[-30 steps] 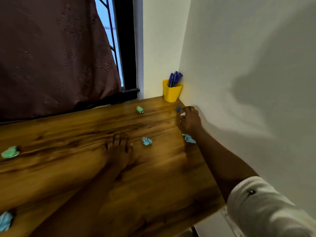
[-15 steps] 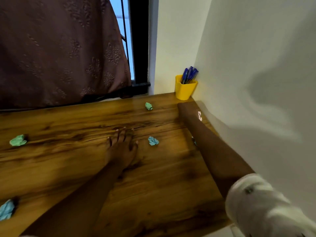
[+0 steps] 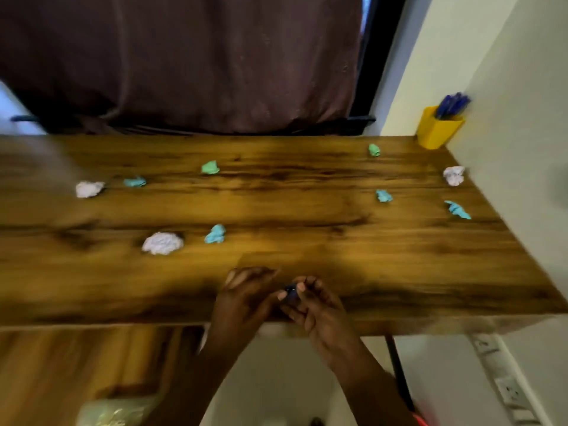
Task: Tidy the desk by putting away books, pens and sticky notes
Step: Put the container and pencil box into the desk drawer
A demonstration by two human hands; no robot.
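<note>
We see a dark maroon curtain (image 3: 190, 63) hanging behind the wooden surface (image 3: 307, 265), a black window frame (image 3: 373, 56) beside it, white wall sockets (image 3: 507, 392) low at right.

Motion blur smears the small dark blue object (image 3: 290, 293) pinched between both hands' fingers (image 3: 302, 286); its identity stays unclear.

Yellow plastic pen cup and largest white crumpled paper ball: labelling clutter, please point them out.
Yellow plastic pen cup (image 3: 438, 132), head view, front wall.
Largest white crumpled paper ball (image 3: 162, 243), head view, middle.
</note>
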